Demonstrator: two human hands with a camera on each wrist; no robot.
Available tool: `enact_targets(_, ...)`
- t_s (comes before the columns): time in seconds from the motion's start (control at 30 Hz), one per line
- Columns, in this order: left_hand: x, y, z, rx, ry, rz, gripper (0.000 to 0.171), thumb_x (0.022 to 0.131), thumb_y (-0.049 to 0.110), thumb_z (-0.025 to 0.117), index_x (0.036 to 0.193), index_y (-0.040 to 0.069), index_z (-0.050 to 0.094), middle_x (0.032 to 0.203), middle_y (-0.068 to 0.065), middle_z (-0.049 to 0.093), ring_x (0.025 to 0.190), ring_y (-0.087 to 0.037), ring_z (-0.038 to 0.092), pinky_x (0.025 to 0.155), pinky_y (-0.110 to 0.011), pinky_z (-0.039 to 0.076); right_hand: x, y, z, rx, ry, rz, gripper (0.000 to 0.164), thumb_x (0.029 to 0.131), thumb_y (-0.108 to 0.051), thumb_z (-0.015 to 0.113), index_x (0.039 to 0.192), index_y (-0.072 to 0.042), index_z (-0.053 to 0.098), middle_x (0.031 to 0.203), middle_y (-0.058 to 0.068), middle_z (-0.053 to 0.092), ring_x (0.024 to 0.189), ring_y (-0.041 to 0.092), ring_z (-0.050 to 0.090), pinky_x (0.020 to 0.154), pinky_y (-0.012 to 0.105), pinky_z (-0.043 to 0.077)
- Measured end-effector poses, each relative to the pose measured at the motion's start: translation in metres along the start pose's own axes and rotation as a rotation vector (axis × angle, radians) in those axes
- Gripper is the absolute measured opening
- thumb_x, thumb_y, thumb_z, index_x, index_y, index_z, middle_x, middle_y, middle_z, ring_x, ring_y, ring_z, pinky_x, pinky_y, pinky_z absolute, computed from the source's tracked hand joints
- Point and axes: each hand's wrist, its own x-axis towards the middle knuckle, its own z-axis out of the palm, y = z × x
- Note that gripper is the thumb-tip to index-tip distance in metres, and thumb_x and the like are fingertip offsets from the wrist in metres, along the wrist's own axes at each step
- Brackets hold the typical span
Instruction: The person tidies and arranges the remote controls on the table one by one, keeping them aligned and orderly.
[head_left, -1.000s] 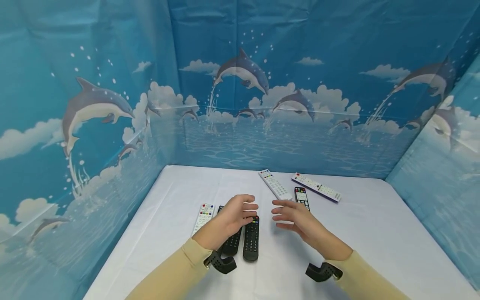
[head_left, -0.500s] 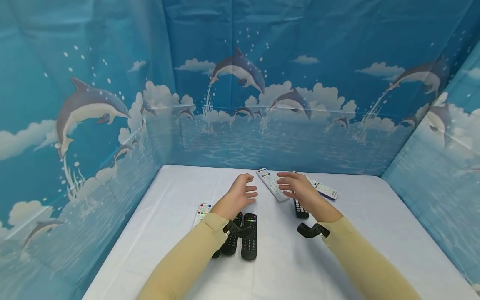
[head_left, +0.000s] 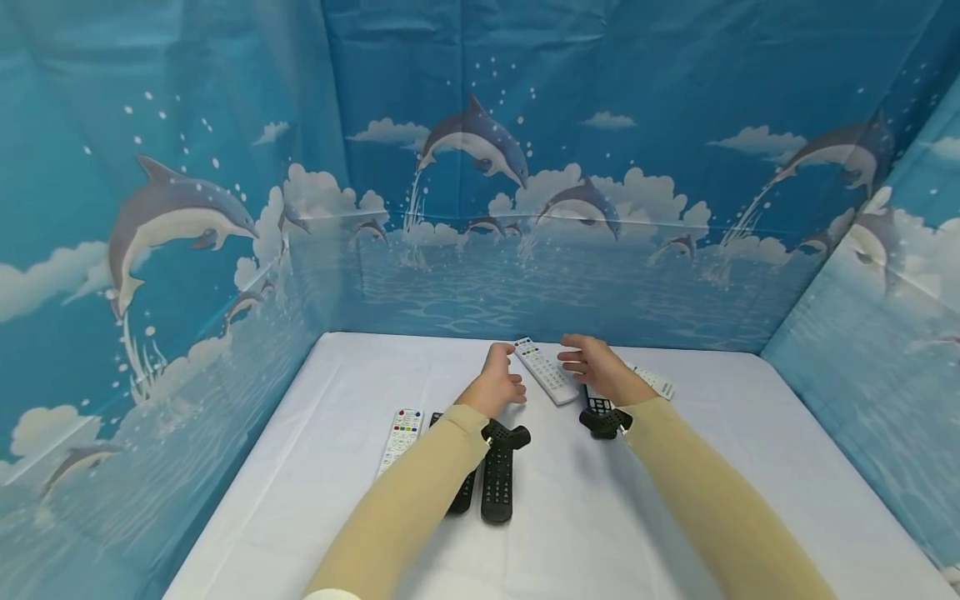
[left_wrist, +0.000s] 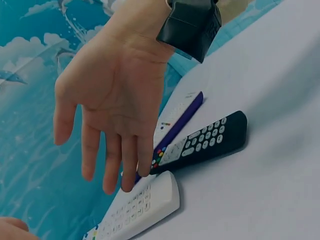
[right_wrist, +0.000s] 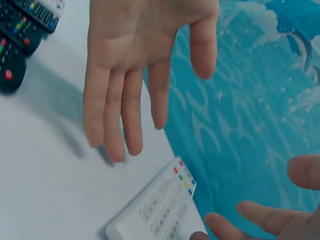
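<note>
My left hand hovers just left of a white remote control, its fingers slightly bent and holding nothing. On that remote's other side hangs my right hand, also holding nothing. It partly covers a black remote with white keys and a white remote with a purple edge. The left wrist view shows the palm of my right hand above these three remotes. In the right wrist view, the palm of my left hand faces the camera, apart from the white remote.
Nearer the body, a white remote and black remotes lie side by side, partly hidden by the left sleeve. A white cloth covers the table. Dolphin-printed blue sheets stand at the back and sides.
Both hands have moved forward over the table. The left has gone from above the black remotes to beside the far white remote, and the right has come beside it too. No remote has visibly moved.
</note>
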Motion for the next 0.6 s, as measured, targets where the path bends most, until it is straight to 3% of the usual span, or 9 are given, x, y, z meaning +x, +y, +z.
enact_targets(0.3,0.017,-0.005,-0.003,-0.081,-0.005,0.042,0.072,0.102,0.032,0.045,0.158,-0.002,0.016,0.158,-0.037,0.015,0.144,-0.054,0.020,0.115,-0.069,0.017,0.010,0.014,-0.007,0.030,-0.050,0.064,0.075,0.107,-0.052,0.035,0.162,-0.007,0.010,0.163,0.027,0.015,0.150,0.040,0.016,0.122,0.055,0.014)
enact_targets(0.5,0.023,-0.008,-0.003,-0.078,-0.017,0.036,0.072,0.102,0.033,0.044,0.156,-0.006,0.016,0.153,-0.037,0.024,0.140,-0.055,0.028,0.113,-0.072,0.020,0.011,0.018,-0.009,0.134,-0.069,0.116,0.073,0.108,-0.052,0.030,0.162,-0.007,0.011,0.161,0.027,0.019,0.147,0.039,0.025,0.119,0.052,0.026)
enact_targets(0.6,0.025,-0.009,-0.002,-0.042,-0.012,0.035,0.070,0.102,0.029,0.044,0.155,-0.008,0.017,0.151,-0.036,0.028,0.139,-0.052,0.032,0.113,-0.069,0.023,0.013,0.021,-0.010,0.172,-0.053,0.130,0.066,0.110,-0.041,0.034,0.161,-0.005,0.013,0.158,0.028,0.025,0.143,0.039,0.033,0.115,0.051,0.034)
